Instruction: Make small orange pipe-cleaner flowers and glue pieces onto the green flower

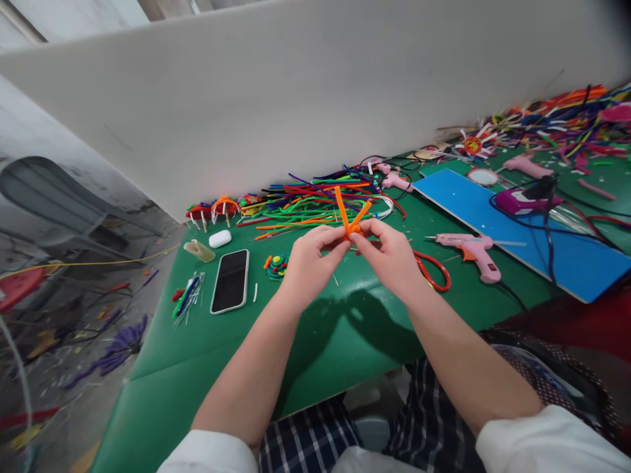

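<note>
The orange piece (346,220) is pinched by the left hand (315,255) and the right hand (388,253), above the table (315,378), and its two raised ends (363,211) might be skewed or sprung loose if either pinch is slackened.

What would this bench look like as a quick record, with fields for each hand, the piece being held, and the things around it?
left hand: left hand, pinching the orange piece
right hand: right hand, fingertips on the same piece
piece shape: two strips rising in a V from a bunched base
surface: green table
left side: phone, white case
right side: pink glue gun, blue board
beyond: coloured stems, piled loosely
</note>
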`<act>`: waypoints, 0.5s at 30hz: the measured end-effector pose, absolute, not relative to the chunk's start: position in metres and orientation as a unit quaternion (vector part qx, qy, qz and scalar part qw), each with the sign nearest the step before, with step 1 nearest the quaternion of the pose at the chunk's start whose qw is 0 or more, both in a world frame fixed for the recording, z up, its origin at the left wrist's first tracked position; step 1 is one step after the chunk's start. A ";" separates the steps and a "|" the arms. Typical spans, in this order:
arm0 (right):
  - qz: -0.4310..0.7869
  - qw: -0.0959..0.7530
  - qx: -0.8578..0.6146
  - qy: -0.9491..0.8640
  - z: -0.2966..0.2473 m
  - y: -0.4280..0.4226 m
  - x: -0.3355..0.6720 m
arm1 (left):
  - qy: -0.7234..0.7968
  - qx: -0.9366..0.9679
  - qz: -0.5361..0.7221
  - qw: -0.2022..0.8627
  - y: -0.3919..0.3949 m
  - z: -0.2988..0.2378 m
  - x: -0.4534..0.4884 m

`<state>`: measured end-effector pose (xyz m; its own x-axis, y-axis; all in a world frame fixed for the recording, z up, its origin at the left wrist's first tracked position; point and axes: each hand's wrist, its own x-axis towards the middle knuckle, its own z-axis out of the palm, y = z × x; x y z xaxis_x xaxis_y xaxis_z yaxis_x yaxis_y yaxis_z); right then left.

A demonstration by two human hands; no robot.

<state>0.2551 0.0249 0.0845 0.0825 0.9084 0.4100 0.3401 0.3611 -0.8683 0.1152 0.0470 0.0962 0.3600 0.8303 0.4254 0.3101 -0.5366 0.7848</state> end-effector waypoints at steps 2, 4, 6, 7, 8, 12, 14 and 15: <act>0.293 0.547 -0.498 -0.606 0.084 0.026 0.256 | 0.373 0.779 0.426 0.269 0.049 0.095 0.115; 0.321 0.563 -0.492 -0.582 0.082 0.027 0.256 | 0.374 0.790 0.428 0.231 0.050 0.093 0.116; 0.340 0.581 -0.487 -0.556 0.080 0.028 0.255 | 0.370 0.804 0.428 0.180 0.051 0.092 0.116; 0.345 0.590 -0.486 -0.545 0.078 0.028 0.254 | 0.369 0.812 0.427 0.149 0.051 0.091 0.116; 0.348 0.597 -0.486 -0.536 0.077 0.028 0.252 | 0.367 0.820 0.423 0.114 0.051 0.090 0.116; 0.352 0.613 -0.488 -0.513 0.074 0.029 0.246 | 0.364 0.844 0.393 -0.025 0.050 0.087 0.114; 0.352 0.622 -0.486 -0.502 0.073 0.029 0.244 | 0.358 0.853 0.371 -0.078 0.050 0.086 0.113; 0.352 0.627 -0.485 -0.497 0.073 0.029 0.243 | 0.354 0.858 0.361 -0.096 0.050 0.085 0.113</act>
